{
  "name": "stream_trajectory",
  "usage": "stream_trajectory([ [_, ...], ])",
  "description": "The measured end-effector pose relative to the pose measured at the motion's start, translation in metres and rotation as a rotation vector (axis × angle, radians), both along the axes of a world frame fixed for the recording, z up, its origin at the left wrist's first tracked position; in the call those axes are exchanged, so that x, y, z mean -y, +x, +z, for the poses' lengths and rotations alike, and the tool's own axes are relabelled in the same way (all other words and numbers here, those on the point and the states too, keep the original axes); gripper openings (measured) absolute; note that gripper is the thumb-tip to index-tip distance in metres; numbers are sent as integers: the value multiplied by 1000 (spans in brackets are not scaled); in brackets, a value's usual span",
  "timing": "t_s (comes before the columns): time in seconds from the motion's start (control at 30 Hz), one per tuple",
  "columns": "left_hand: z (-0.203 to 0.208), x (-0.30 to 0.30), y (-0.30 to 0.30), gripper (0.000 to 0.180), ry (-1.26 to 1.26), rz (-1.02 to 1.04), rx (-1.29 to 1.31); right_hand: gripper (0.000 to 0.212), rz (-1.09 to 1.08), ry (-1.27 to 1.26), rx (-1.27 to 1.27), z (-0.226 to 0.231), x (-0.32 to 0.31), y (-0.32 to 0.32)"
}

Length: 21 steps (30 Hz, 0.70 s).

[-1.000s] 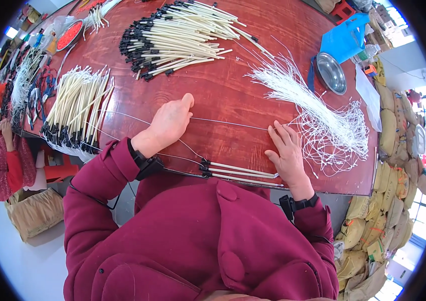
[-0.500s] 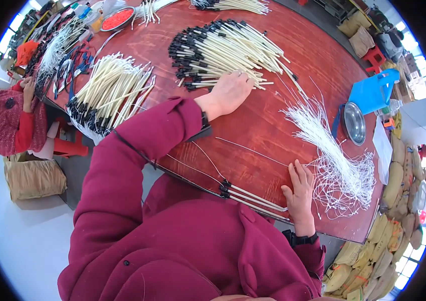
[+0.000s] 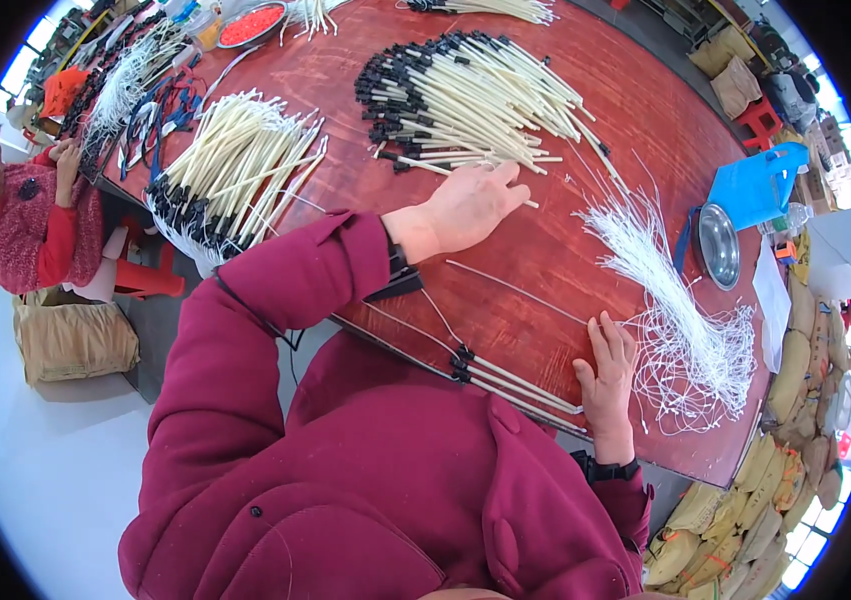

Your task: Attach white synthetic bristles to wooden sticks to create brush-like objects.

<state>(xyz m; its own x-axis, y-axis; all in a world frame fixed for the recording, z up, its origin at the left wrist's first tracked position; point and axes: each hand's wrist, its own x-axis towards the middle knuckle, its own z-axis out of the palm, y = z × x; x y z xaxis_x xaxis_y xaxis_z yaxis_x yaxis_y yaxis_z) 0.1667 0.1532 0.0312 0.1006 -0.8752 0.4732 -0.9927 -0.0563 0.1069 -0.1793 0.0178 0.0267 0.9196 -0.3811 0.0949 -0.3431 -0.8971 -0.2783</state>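
Observation:
My left hand [image 3: 473,205] is at the near edge of a pile of cream tubes with black ends [image 3: 485,95]. Its fingers are closed over one cream tube [image 3: 420,163], whose two ends stick out on either side of the hand. My right hand [image 3: 608,385] lies on the table with thumb and fingers apart. Its fingertips are by the end of a thin white cord [image 3: 515,290]. Beside its thumb, a few cream tubes with black ends [image 3: 520,388] lie side by side along the near table edge, with thin cords running leftward from them.
A bundle of white cords [image 3: 665,290] spreads on the red table [image 3: 545,250] at right, near a metal dish [image 3: 718,247] and blue jug [image 3: 760,185]. Another tube pile [image 3: 235,165] lies left. A person [image 3: 40,210] sits at far left. Sacks [image 3: 790,390] are stacked at right.
My left hand has come slightly back from the pile, with a cream tube shifting under it. The right hand stays in place on the table. The whole view has shifted slightly.

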Motion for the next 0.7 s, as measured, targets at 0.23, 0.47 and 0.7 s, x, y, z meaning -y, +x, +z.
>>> stream_trajectory([
  [0.23,-4,-80,-3,15,-7,45,-410,60,20,11,48,3,4,7],
  [0.47,-6,-125,2,14,75,106,-393,59,23,-21,53,2,2,4],
  [0.7,9,-131,-14,18,83,63,-421,62,4,4,44,2,-1,4],
])
